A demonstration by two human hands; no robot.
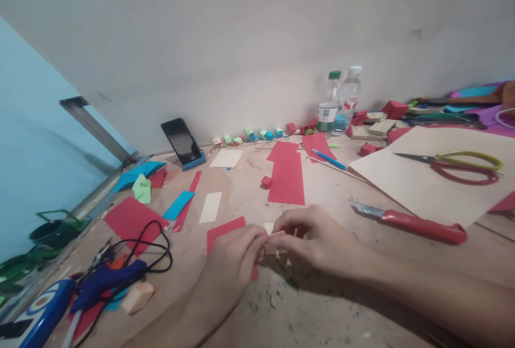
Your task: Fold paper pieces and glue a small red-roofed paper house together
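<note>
Near the front middle of the table, both hands meet over a small pale folded piece (275, 247). My left hand (237, 251) is closed, its thumb and fingertips pressed on the piece's left edge. My right hand (311, 236) curls in from the right, thumb and forefinger pinching the same piece. Fingers hide part of it, and its exact shape is blurred. Under my left hand lies a red paper (226, 227). Beyond the hands are a red strip of card (286, 179), a small red cube (266, 182) and a cream paper rectangle (210, 207).
A red-handled knife (422, 226) lies right, below scissors (462, 165) on a large cream sheet (410, 176). Two bottles (328, 109) stand by the wall. A phone (182, 141) leans back left. A blue glue gun (107, 283) with a black cord and a wooden block (138, 297) lie front left.
</note>
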